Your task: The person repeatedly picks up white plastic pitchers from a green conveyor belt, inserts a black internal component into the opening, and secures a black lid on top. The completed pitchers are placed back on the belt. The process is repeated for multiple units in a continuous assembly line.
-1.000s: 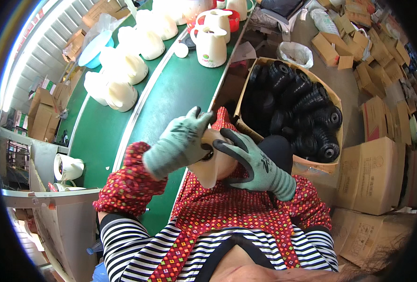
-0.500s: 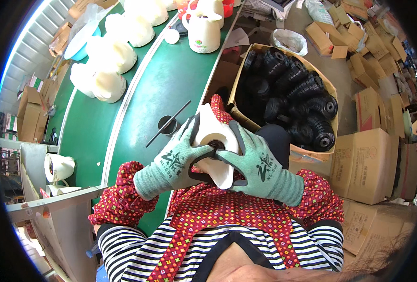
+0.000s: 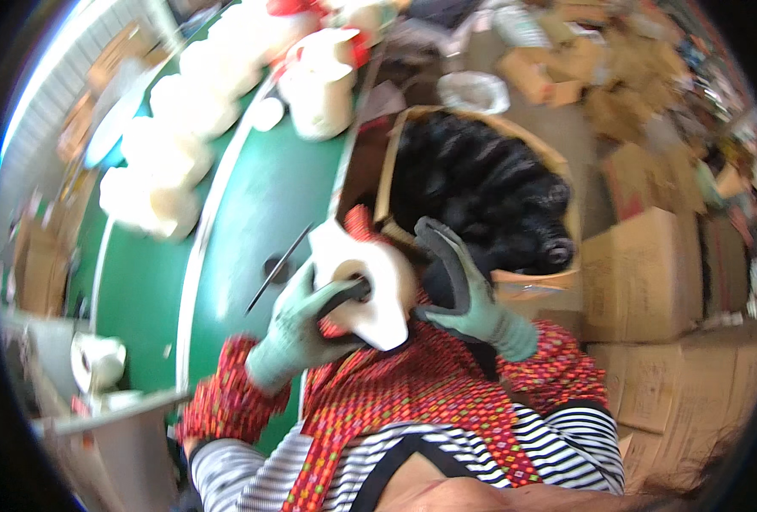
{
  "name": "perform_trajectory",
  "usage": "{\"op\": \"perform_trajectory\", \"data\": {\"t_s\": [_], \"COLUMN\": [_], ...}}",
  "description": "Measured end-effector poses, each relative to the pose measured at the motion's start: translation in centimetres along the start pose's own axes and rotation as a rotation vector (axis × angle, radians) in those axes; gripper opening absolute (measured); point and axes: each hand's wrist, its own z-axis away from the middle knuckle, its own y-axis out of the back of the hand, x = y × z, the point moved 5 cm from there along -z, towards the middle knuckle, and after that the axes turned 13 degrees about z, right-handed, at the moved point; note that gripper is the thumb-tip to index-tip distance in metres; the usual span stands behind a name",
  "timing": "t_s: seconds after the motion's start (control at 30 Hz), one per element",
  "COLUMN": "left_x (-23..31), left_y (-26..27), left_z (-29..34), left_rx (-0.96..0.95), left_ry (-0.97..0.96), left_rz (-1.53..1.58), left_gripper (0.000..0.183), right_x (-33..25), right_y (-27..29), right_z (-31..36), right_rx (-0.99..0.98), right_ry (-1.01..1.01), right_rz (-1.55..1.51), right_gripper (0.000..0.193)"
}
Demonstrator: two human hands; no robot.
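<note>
A white plastic jug body (image 3: 388, 277) lies tilted over my lap, its round dark opening facing up. My gloved left hand (image 3: 297, 328) grips its left side, with the thumb at the opening and the other fingers partly hidden. Just right of the jug, my gloved right hand (image 3: 472, 303) is apart from it, fingers and thumb spread with nothing between them. On the green conveyor belt (image 3: 242, 316), left of the jug, a thin dark rod (image 3: 301, 239) rests across a small round black part (image 3: 288, 275).
Several white jugs (image 3: 161, 154) line the belt's far left, blurred by motion. Another white jug (image 3: 319, 98) stands near red parts at the back. Right of the belt sits an open carton (image 3: 536, 286) full of black ringed parts (image 3: 472, 188). Cardboard boxes (image 3: 638, 277) stand farther right.
My right hand has let go of the jug and moved right, opening. The left hand still holds the jug, which has turned slightly. The whole view has shifted and blurred.
</note>
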Motion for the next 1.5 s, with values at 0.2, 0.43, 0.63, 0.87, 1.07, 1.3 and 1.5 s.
{"op": "perform_trajectory", "data": {"t_s": [0.2, 0.43, 0.63, 0.87, 1.07, 1.3, 1.5], "left_x": [-4.2, -15.8, -26.4, -31.4, -31.7, -16.2, -7.4], "left_y": [-5.0, -3.6, 0.8, 1.0, 1.6, 4.5, 1.4], "left_z": [3.8, 10.6, 8.1, 8.0, 7.1, 0.2, -11.9], "left_rx": [0.459, 0.307, 0.288, 0.199, 0.231, 0.287, -0.073], "left_ry": [0.181, 0.295, 0.603, 0.803, 0.780, 0.726, 0.666], "left_rz": [0.371, 0.001, -0.362, -0.370, -0.137, 0.548, 0.465], "left_gripper": [0.069, 0.075, 0.069, 0.062, 0.056, 0.057, 0.051], "right_x": [3.7, 9.4, 8.5, 4.8, 7.9, 4.6, 8.0], "right_y": [2.0, 6.7, -3.8, -3.8, -0.2, 3.5, 2.0], "right_z": [1.9, -0.3, -2.9, -4.4, -5.6, -14.3, -18.3], "right_rx": [0.276, 0.376, -0.425, -0.207, -0.197, 0.054, -0.170], "right_ry": [-0.138, -0.313, -0.130, -0.087, -0.085, 0.431, 0.303], "right_rz": [0.617, 0.430, 1.062, 0.719, -0.045, 0.432, 0.465], "right_gripper": [0.026, 0.037, 0.053, 0.045, 0.024, 0.041, 0.032]}}
